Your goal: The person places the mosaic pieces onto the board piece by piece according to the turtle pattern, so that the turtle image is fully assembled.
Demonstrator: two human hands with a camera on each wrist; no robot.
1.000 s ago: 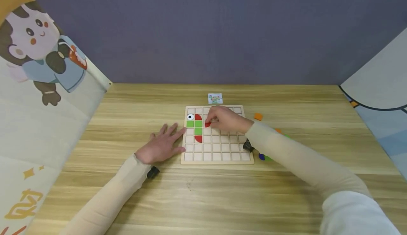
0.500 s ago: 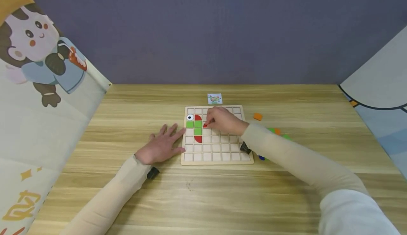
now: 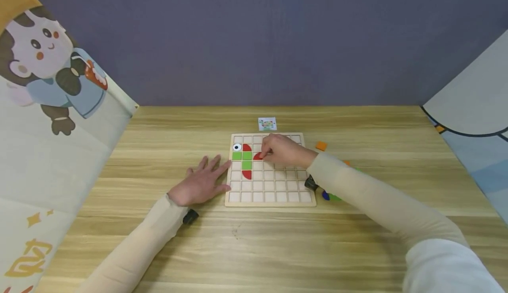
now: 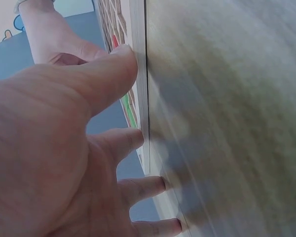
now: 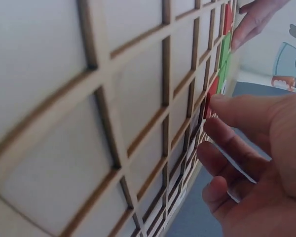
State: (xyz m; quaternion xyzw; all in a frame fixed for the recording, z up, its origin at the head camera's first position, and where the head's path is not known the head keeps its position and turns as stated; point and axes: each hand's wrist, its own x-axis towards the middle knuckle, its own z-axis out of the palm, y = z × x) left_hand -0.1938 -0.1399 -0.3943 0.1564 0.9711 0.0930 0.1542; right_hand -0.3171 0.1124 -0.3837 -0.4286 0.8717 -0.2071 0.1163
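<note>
A wooden grid board lies on the table. My right hand is over its upper middle, thumb and index finger pinching a red quarter-circle tile at a cell to the right of the green tiles. In the right wrist view the thumb presses against that red tile, with the other fingers curled beneath. My left hand lies flat with spread fingers beside the board, its thumb and fingertips at the left edge. An eye tile and two more red quarter-circle tiles sit in cells on the left.
Behind the board lies a small picture card. To its right are an orange tile, a blue tile and a green tile; the right sleeve partly hides other tiles. A dark wall closes the back.
My right hand shifted slightly left, then back right, at the red tile, and more of the tile shows now. My left hand stays in place.
</note>
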